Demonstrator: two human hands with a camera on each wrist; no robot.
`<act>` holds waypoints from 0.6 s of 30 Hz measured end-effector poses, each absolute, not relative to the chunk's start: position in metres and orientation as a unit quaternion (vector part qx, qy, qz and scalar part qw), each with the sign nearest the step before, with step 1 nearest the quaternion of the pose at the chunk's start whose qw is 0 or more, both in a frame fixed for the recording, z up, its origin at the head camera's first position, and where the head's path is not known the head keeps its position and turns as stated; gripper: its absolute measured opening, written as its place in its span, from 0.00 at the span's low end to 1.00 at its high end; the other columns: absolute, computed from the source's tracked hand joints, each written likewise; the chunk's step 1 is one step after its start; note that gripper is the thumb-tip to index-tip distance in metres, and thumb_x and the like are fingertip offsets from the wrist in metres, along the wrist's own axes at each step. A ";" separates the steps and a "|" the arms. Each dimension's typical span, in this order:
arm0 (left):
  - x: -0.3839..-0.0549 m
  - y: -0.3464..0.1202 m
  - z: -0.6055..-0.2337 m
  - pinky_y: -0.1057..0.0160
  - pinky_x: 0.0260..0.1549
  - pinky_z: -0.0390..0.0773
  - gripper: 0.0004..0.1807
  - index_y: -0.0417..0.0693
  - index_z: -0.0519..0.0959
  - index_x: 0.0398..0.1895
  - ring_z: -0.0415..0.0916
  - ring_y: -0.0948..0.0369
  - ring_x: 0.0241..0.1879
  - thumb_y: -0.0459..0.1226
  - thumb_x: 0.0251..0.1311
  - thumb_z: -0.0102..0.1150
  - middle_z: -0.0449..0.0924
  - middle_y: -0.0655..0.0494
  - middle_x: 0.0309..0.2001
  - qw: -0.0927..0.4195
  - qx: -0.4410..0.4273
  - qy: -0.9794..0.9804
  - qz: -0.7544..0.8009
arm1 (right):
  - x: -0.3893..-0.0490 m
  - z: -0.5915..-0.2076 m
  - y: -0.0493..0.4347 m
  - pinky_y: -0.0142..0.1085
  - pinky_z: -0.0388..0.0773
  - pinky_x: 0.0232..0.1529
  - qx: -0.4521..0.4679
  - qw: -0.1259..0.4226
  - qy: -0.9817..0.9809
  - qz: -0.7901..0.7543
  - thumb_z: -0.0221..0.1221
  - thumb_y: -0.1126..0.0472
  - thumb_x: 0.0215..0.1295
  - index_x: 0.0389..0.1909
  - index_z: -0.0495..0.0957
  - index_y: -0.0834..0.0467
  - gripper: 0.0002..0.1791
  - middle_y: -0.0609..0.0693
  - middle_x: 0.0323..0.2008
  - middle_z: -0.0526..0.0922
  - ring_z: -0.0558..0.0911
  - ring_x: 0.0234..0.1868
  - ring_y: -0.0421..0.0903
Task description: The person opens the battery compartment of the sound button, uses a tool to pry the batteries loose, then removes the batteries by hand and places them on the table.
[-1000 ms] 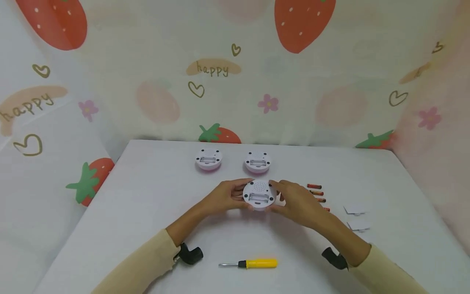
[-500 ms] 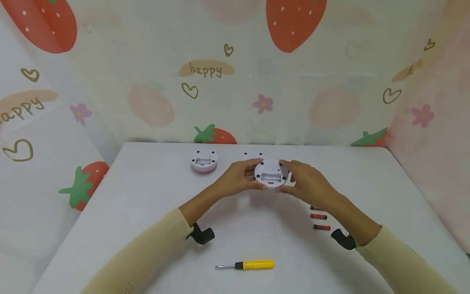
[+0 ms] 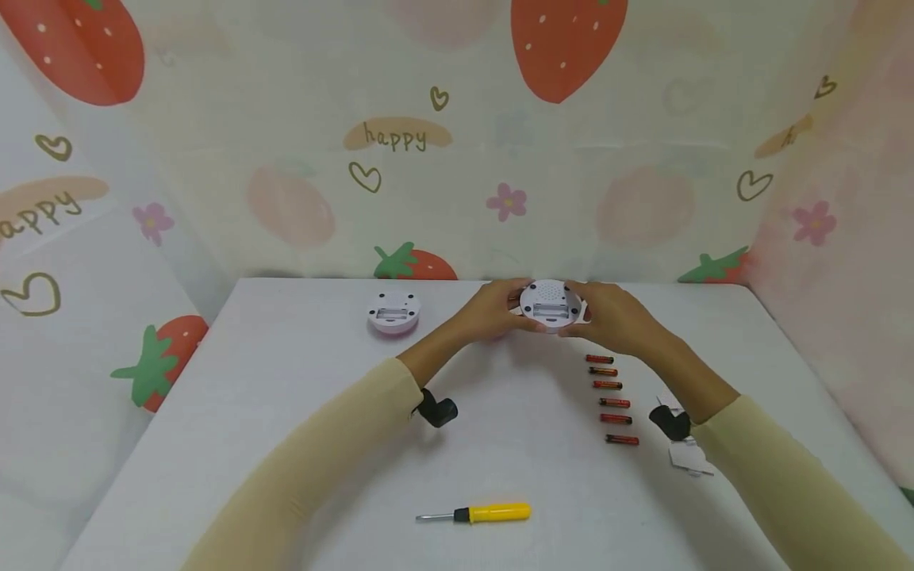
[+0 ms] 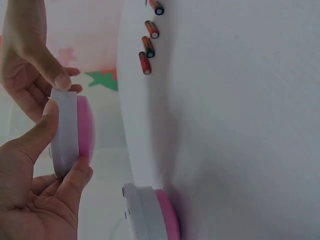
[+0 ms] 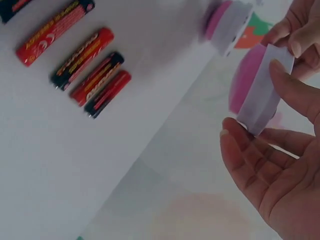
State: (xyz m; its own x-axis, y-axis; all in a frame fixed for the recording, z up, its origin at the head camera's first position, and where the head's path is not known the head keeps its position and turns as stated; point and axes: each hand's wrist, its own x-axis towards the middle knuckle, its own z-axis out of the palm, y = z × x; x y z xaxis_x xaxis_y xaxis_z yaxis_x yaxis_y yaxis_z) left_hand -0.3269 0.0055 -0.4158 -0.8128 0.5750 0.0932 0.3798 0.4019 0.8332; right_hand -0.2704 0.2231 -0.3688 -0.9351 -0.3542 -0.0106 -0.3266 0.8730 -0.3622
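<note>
Both hands hold a round white device (image 3: 550, 305) over the back part of the table, its open battery compartment facing up towards the head camera. Its pink domed side (image 4: 85, 127) points down at the table. My left hand (image 3: 495, 311) grips the left rim, thumb on the near edge; my right hand (image 3: 620, 319) grips the right rim the same way. A similar device (image 3: 394, 312) rests on the table to the left, compartment up and bare. Another white-and-pink one (image 4: 147, 212) stands near my left hand, mostly hidden behind it in the head view.
Several red-and-black batteries (image 3: 615, 403) lie in a column below my right hand. White plastic covers (image 3: 689, 458) lie by the right forearm, partly hidden. A screwdriver (image 3: 493, 514) with a yellow handle lies at the front. A patterned curtain (image 3: 428, 198) stands behind the table.
Both hands have carried the device to the right and towards the table's back edge. The head view has shifted slightly, and the battery column shows fully now. The screwdriver stays put.
</note>
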 end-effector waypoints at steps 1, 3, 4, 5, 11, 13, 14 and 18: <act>-0.329 0.009 -0.416 0.68 0.59 0.76 0.44 0.41 0.67 0.74 0.76 0.61 0.61 0.40 0.54 0.77 0.76 0.51 0.65 0.106 0.283 0.833 0.463 | -0.273 -0.369 0.226 0.35 0.79 0.31 -0.180 0.039 0.966 -0.184 0.73 0.55 0.60 0.74 0.64 0.65 0.44 0.59 0.44 0.83 0.78 0.34 0.51; -0.332 0.016 -0.418 0.68 0.59 0.76 0.43 0.42 0.68 0.72 0.77 0.62 0.59 0.41 0.54 0.77 0.78 0.52 0.63 0.105 0.278 0.838 0.458 | -0.280 -0.371 0.231 0.36 0.79 0.32 -0.188 0.041 0.963 -0.190 0.73 0.58 0.60 0.72 0.66 0.66 0.42 0.60 0.46 0.83 0.78 0.35 0.52; -0.334 0.020 -0.419 0.68 0.58 0.77 0.42 0.42 0.69 0.72 0.78 0.62 0.58 0.41 0.54 0.77 0.79 0.52 0.62 0.103 0.280 0.839 0.455 | -0.283 -0.372 0.234 0.37 0.79 0.32 -0.194 0.042 0.961 -0.193 0.73 0.59 0.60 0.72 0.66 0.67 0.42 0.60 0.47 0.83 0.79 0.35 0.52; -0.336 0.023 -0.420 0.67 0.58 0.77 0.41 0.42 0.70 0.71 0.78 0.61 0.57 0.41 0.54 0.78 0.80 0.52 0.61 0.100 0.280 0.840 0.453 | -0.286 -0.373 0.237 0.37 0.79 0.33 -0.198 0.043 0.960 -0.196 0.73 0.60 0.60 0.72 0.66 0.68 0.42 0.61 0.48 0.83 0.79 0.36 0.52; -0.348 0.042 -0.430 0.67 0.54 0.74 0.36 0.43 0.76 0.64 0.76 0.62 0.50 0.43 0.53 0.78 0.82 0.53 0.55 0.076 0.278 0.869 0.402 | -0.302 -0.383 0.251 0.39 0.81 0.37 -0.198 0.067 0.956 -0.205 0.72 0.63 0.60 0.71 0.64 0.72 0.42 0.66 0.54 0.80 0.80 0.38 0.53; -0.351 0.048 -0.435 0.67 0.51 0.73 0.34 0.43 0.77 0.61 0.75 0.62 0.48 0.44 0.53 0.78 0.82 0.53 0.53 0.076 0.271 0.878 0.388 | -0.308 -0.389 0.254 0.42 0.80 0.41 -0.195 0.075 0.957 -0.203 0.72 0.64 0.60 0.71 0.63 0.73 0.42 0.67 0.57 0.79 0.79 0.41 0.54; -0.352 0.050 -0.438 0.67 0.50 0.73 0.32 0.43 0.78 0.60 0.75 0.62 0.47 0.44 0.53 0.78 0.82 0.52 0.52 0.076 0.268 0.881 0.382 | -0.310 -0.392 0.256 0.43 0.80 0.43 -0.192 0.080 0.957 -0.200 0.71 0.64 0.60 0.71 0.63 0.73 0.42 0.68 0.58 0.78 0.79 0.42 0.54; -0.352 0.059 -0.447 0.66 0.53 0.73 0.31 0.42 0.78 0.58 0.75 0.60 0.49 0.43 0.53 0.78 0.82 0.51 0.53 0.081 0.245 0.891 0.374 | -0.316 -0.403 0.258 0.51 0.77 0.52 -0.184 0.092 0.960 -0.191 0.70 0.65 0.61 0.71 0.63 0.74 0.41 0.70 0.61 0.76 0.77 0.49 0.57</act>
State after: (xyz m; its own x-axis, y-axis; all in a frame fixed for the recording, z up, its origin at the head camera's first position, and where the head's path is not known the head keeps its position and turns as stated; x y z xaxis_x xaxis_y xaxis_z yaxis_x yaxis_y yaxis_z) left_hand -0.3522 0.0588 -0.4466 -0.8670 0.4968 0.0393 0.3763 0.6009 0.7053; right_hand -0.3164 0.2579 -0.4028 -0.9152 -0.3884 -0.1072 -0.3180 0.8597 -0.3998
